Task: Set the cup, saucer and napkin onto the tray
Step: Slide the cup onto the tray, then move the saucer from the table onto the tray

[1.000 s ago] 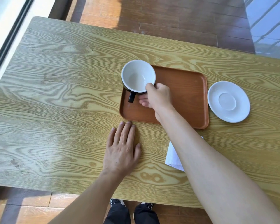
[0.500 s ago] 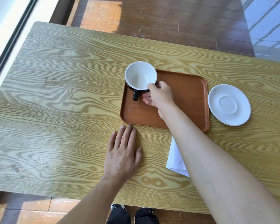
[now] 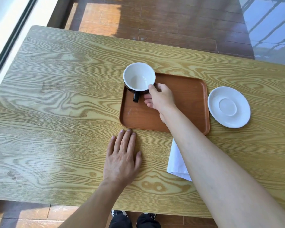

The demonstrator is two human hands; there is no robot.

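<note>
My right hand [image 3: 161, 100] grips the cup [image 3: 139, 76] by its rim, thumb laid over the near-right edge and the other fingers curled against the dark outer wall below. My left hand [image 3: 122, 159] lies flat and open on the table [image 3: 64, 104], palm down, fingers together, their tips just short of the tray's near-left corner; it holds nothing.

The cup is white inside, black outside, upright and with nothing in it. Its black handle points toward me. It sits at the far-left corner of the tray [image 3: 191, 99], its rim overlapping that corner in this view; I cannot tell whether its base rests on the tray or hangs just above it.

The tray is brown, rectangular with rounded corners and a low lip. Apart from the cup and my hand over it, its floor is bare.

The saucer [image 3: 229, 107] is white and lies on the table just right of the tray. The napkin [image 3: 177, 163] is white, on the table near the tray's front edge, partly hidden under my right forearm.
</note>
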